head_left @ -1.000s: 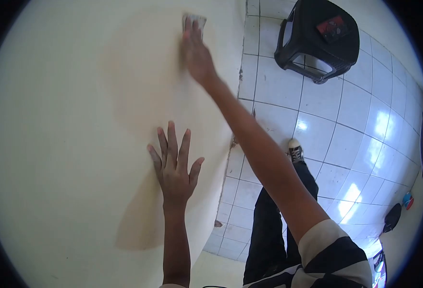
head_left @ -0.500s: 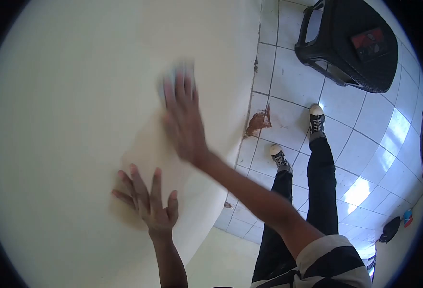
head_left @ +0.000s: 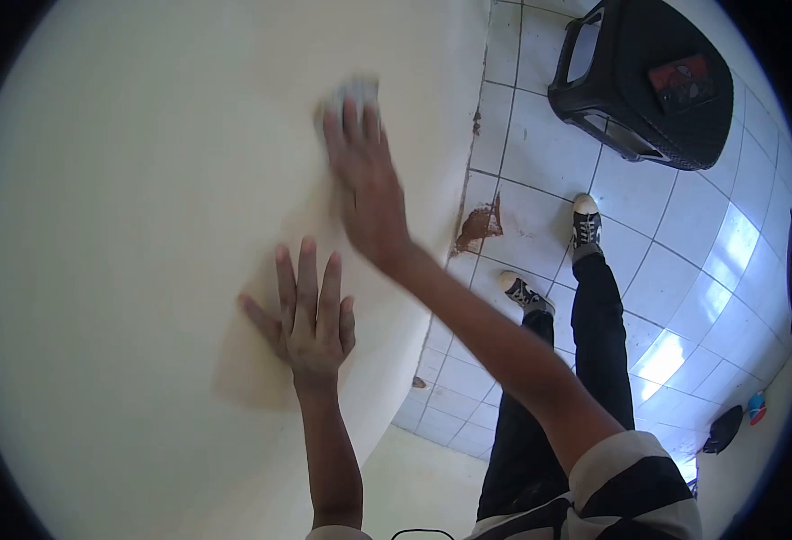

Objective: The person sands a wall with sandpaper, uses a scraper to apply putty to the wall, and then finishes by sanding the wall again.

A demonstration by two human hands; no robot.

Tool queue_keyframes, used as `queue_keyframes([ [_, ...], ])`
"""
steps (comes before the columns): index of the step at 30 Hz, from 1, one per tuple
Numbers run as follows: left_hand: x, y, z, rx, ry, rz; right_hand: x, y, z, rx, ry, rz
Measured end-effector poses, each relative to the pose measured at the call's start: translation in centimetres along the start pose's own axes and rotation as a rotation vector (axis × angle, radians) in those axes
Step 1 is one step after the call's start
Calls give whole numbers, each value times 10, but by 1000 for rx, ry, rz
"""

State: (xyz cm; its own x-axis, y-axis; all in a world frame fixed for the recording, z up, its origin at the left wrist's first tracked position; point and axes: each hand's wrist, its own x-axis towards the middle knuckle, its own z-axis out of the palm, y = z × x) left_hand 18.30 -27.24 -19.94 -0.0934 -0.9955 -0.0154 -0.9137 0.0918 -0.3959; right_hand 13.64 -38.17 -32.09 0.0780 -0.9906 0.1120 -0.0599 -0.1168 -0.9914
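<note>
Sanding pad (head_left: 353, 90): pressed flat to cream wall (head_left: 144, 198)
Right hand (head_left: 367, 184): fingers extended, pinning pad
Left hand (head_left: 306, 310): spread flat on wall

There is one view only, from a camera on the person's head. It looks forward and steeply down along a cream wall (head_left: 144, 225), very near to it, to the tiled floor (head_left: 675, 243). The fisheye lens bends the edges and leaves dark corners.
</note>
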Motion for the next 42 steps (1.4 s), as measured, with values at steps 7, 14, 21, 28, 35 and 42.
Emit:
queue_keyframes([
  [7,-26,5,-42,-515,-298,-28,-80,21,-62,-308,-541,154],
  [14,-94,18,-169,-734,-270,-13,-125,-140,-242,-345,-790,120],
  [21,-130,41,-198,-1627,-204,-347,-128,-250,-262,-41,-771,230],
  [28,-160,51,-198,-1820,182,-598,-153,-288,-224,311,-600,463],
  [35,-186,36,-198,-1622,399,-868,-168,-273,-187,311,-689,467],
  [42,-191,40,-157,-2200,475,-1179,-149,-295,-149,155,-810,312],
])
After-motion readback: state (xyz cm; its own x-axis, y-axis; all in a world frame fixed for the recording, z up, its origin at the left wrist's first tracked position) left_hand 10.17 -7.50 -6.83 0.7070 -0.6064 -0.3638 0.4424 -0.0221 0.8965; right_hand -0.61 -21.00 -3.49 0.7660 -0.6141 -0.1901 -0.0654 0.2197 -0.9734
